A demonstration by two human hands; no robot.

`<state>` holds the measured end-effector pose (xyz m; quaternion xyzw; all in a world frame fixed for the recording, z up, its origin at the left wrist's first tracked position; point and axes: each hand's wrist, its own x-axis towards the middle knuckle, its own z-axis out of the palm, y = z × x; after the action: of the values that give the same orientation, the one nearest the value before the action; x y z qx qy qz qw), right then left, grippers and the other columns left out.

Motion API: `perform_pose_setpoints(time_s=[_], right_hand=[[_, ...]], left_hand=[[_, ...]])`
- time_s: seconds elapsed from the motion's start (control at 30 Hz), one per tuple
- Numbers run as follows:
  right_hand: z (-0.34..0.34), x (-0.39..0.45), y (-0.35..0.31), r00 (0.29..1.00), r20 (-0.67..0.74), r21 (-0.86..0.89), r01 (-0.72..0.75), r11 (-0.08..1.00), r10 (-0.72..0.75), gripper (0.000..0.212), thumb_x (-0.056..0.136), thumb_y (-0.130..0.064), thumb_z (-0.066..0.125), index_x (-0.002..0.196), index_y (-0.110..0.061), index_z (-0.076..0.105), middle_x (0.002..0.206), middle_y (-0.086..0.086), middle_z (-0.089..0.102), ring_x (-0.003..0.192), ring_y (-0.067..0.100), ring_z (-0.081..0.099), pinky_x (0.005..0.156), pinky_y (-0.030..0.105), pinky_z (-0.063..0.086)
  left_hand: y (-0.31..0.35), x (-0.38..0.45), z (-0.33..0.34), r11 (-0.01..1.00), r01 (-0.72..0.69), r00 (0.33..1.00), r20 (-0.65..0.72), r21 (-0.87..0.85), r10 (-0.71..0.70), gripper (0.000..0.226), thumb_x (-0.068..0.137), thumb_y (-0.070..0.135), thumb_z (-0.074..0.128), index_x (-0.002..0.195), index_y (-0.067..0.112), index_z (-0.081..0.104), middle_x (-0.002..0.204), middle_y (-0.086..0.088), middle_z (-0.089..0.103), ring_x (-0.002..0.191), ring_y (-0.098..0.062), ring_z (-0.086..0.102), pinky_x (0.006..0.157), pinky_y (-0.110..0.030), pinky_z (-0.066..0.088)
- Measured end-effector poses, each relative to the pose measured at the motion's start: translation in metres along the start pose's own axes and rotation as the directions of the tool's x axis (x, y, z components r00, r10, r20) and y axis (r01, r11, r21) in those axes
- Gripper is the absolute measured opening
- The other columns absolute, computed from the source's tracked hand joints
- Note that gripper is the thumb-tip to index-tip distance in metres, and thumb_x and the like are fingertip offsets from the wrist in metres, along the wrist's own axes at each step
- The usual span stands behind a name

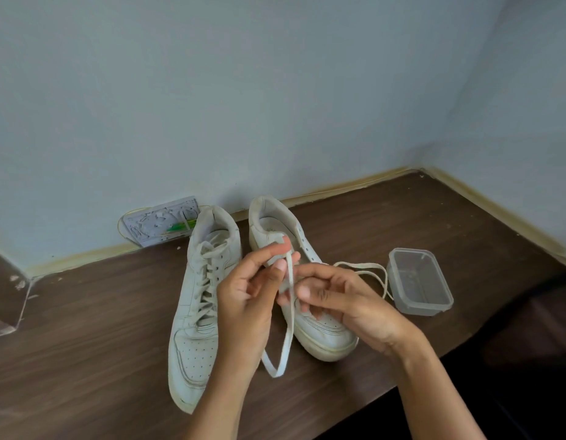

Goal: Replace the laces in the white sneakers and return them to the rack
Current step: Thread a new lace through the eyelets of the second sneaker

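Two white sneakers stand side by side on a dark wooden table (84, 312), toes toward me. The left sneaker (199, 300) is laced. The right sneaker (319, 331) shows bare eyelets along its upper. A loose white lace (286, 338) hangs in a loop in front of the right sneaker, and its other end trails toward a plastic container. My left hand (246, 300) pinches the lace near its top between thumb and fingers. My right hand (342, 300) grips the lace just beside it, above the right sneaker.
A clear plastic container (419, 281) stands open to the right of the sneakers. A grey wall socket plate (161, 223) sits at the wall behind the left sneaker. The table's front edge runs diagonally at lower right; walls close the back and right.
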<state>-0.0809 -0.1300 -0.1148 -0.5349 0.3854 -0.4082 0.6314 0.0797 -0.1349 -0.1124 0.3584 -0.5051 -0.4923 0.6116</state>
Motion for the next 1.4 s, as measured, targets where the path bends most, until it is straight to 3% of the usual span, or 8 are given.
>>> perform_pose_setpoints(time_s=[0.17, 0.27, 0.4, 0.57, 0.83, 1.03, 1.17, 1.4], right_hand=[[-0.01, -0.009, -0.008, 0.996, -0.072, 0.049, 0.059, 0.997, -0.055, 0.016, 0.091, -0.015, 0.063, 0.099, -0.004, 0.073, 0.063, 0.001, 0.055, 0.065, 0.013, 0.047, 0.072, 0.02, 0.044], [-0.019, -0.013, -0.011, 0.973, -0.206, 0.116, 0.134, 0.984, -0.109, 0.023, 0.095, -0.016, 0.052, 0.09, -0.008, 0.073, 0.066, -0.007, 0.058, 0.065, 0.014, 0.039, 0.069, 0.019, 0.045], [-0.013, -0.009, -0.008, 0.977, -0.17, -0.029, 0.123, 0.992, -0.126, 0.022, 0.095, -0.027, 0.059, 0.09, -0.01, 0.073, 0.072, 0.008, 0.051, 0.061, 0.008, 0.039, 0.062, 0.02, 0.039], [-0.008, -0.006, -0.007, 0.987, -0.122, -0.113, 0.094, 0.989, -0.108, 0.02, 0.095, -0.02, 0.058, 0.093, -0.004, 0.071, 0.068, 0.006, 0.048, 0.063, 0.011, 0.042, 0.061, 0.018, 0.038], [-0.033, -0.021, -0.013, 0.919, -0.356, -0.087, 0.146, 0.985, -0.168, 0.016, 0.084, -0.018, 0.065, 0.083, -0.003, 0.07, 0.065, -0.001, 0.057, 0.064, 0.006, 0.048, 0.065, 0.013, 0.041], [-0.025, -0.012, -0.007, 0.918, -0.308, -0.17, 0.205, 0.964, -0.25, 0.011, 0.084, -0.009, 0.067, 0.093, -0.005, 0.072, 0.081, 0.007, 0.069, 0.077, 0.011, 0.061, 0.072, 0.018, 0.049], [-0.012, -0.004, -0.004, 0.934, -0.226, -0.13, 0.252, 0.959, -0.276, 0.016, 0.081, -0.007, 0.07, 0.096, -0.002, 0.067, 0.083, 0.009, 0.071, 0.082, 0.019, 0.068, 0.078, 0.025, 0.054], [-0.038, -0.018, -0.007, 0.894, -0.372, -0.158, 0.204, 0.966, -0.25, 0.013, 0.075, -0.007, 0.074, 0.087, -0.003, 0.07, 0.079, 0.009, 0.069, 0.075, 0.019, 0.062, 0.069, 0.02, 0.052]], left_hand=[[-0.006, 0.001, -0.005, 0.991, 0.043, 0.991, -0.117, -0.127, -0.058, 0.023, 0.089, 0.001, 0.063, 0.111, 0.007, 0.069, 0.109, -0.007, 0.073, 0.104, -0.024, 0.07, 0.089, -0.034, 0.056], [-0.012, 0.002, -0.01, 0.974, -0.095, 0.961, -0.237, 0.204, 0.143, 0.018, 0.093, 0.003, 0.063, 0.103, 0.015, 0.071, 0.103, -0.001, 0.071, 0.099, -0.016, 0.068, 0.09, -0.03, 0.055], [-0.014, 0.002, -0.01, 0.736, -0.368, 0.912, 0.068, 0.568, 0.404, 0.026, 0.097, 0.022, 0.057, 0.121, 0.017, 0.068, 0.119, 0.01, 0.059, 0.114, -0.012, 0.058, 0.098, -0.02, 0.041], [-0.03, 0.001, -0.008, 0.52, -0.528, 0.836, 0.302, 0.672, 0.459, 0.019, 0.091, 0.03, 0.061, 0.108, 0.026, 0.071, 0.1, 0.015, 0.068, 0.108, -0.006, 0.058, 0.109, -0.044, 0.034], [-0.025, 0.01, -0.035, 0.376, -0.217, 0.85, -0.015, 0.901, 0.527, 0.017, 0.095, 0.026, 0.059, 0.091, 0.017, 0.073, 0.092, 0.004, 0.069, 0.094, -0.025, 0.063, 0.103, -0.055, 0.037], [-0.025, 0.006, -0.02, 0.35, -0.401, 0.855, 0.208, 0.847, 0.475, 0.03, 0.096, 0.032, 0.055, 0.117, 0.017, 0.07, 0.116, 0.006, 0.067, 0.122, -0.021, 0.053, 0.112, -0.051, 0.028], [-0.037, -0.003, -0.002, 0.306, -0.533, 0.819, 0.39, 0.789, 0.421, 0.029, 0.094, 0.03, 0.054, 0.114, 0.019, 0.072, 0.101, 0.008, 0.072, 0.11, -0.012, 0.06, 0.114, -0.051, 0.028], [-0.027, 0.007, -0.029, 0.383, -0.3, 0.875, 0.092, 0.874, 0.476, 0.022, 0.091, 0.015, 0.053, 0.098, 0.018, 0.074, 0.087, 0.011, 0.067, 0.09, -0.006, 0.056, 0.11, -0.053, 0.031]])
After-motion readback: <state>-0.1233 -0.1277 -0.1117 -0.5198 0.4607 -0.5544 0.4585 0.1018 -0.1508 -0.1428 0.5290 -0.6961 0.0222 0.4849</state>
